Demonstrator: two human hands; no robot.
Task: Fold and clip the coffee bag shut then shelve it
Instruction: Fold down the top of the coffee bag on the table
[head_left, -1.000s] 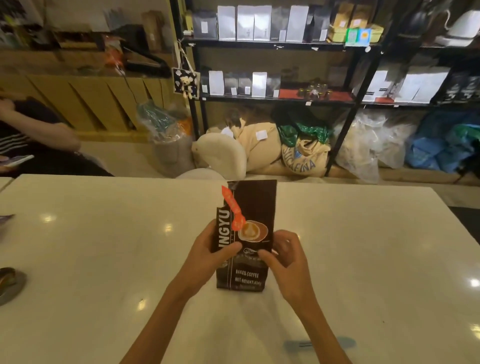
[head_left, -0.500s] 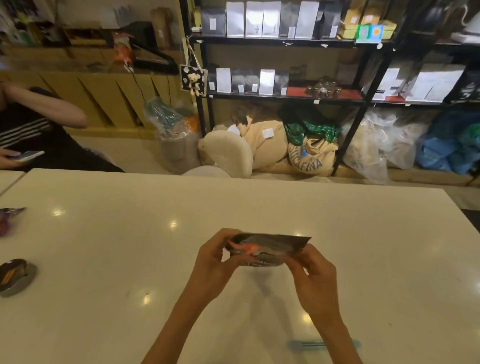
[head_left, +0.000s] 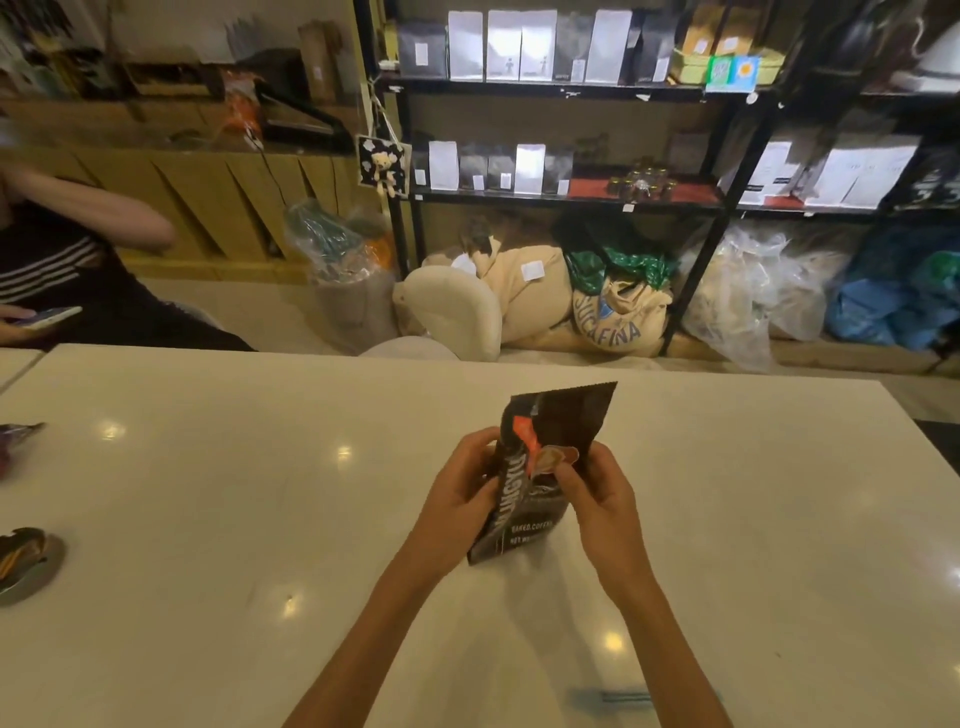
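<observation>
A dark brown coffee bag (head_left: 558, 421) with an orange stripe and a cup picture stands tilted above the white table (head_left: 260, 493), its serrated top edge pointing up and away from me. My left hand (head_left: 460, 499) grips its left side near the lettering. My right hand (head_left: 597, 499) pinches the front of the bag by the cup picture. A pale blue clip (head_left: 623, 696) lies flat on the table near my right forearm. Black shelves (head_left: 566, 195) with rows of bags stand beyond the table.
A small metal dish (head_left: 31, 564) and a wrapper (head_left: 15, 436) sit at the table's left edge. A seated person (head_left: 62, 270) holding a phone is at the far left. Sacks (head_left: 618, 312) and plastic bags lie on the floor under the shelves.
A second ago the bag stood upright on the table; half a second ago both hands held it flat, top towards me; now it is raised upright again and tilted.
</observation>
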